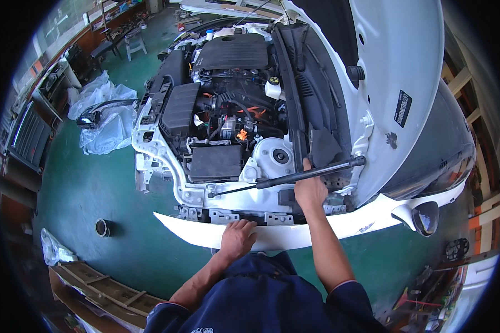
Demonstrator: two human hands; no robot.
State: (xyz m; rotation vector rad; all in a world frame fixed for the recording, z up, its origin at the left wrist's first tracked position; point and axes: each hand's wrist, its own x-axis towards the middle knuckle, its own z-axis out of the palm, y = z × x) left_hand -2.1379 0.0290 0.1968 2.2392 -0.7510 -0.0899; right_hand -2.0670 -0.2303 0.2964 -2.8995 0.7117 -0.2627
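Observation:
A white car stands in front of me with its hood (403,50) raised and its engine bay open. My left hand (239,238) has its fingers curled over the upper edge of the white fender (283,237). My right hand (311,191) reaches in by the hood's gas strut (294,176). One digit points up along a black plastic trim piece (324,145) at the corner of the cowl, and the hand seems closed on its lower end. The other fingers are mostly hidden. Left of that hand is the round strut tower (273,156).
The engine cover (233,51) and a black box (216,162) fill the bay. Crumpled plastic sheeting (108,125) lies on the green floor beyond the car's front. A short black ring-shaped part (103,227) and a long cardboard box (103,288) are to my left. A mirror (426,218) juts out at right.

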